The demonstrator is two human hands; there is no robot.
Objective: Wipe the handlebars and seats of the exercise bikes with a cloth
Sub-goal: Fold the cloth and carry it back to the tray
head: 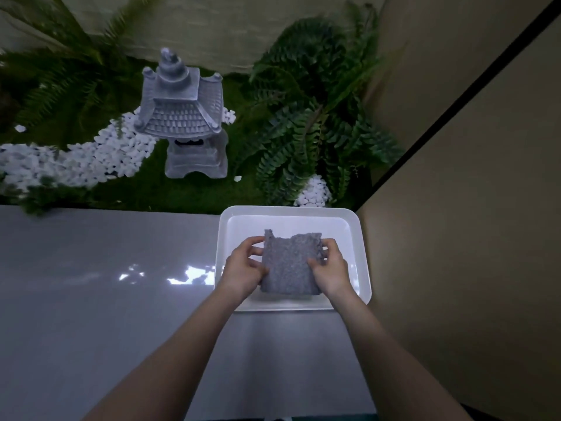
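L hand (pixel 243 266), R hand (pixel 331 269) grip cloth (pixel 288 264), tray (pixel 291 210) part-hidden

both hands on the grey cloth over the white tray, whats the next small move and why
Probably lift the grey textured cloth clear of the white rectangular plastic tray. The left hand and right hand grip its side edges, and nothing to wipe is in view here.

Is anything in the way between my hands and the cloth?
Nothing visible: the left hand and right hand hold the cloth by its sides over the tray.
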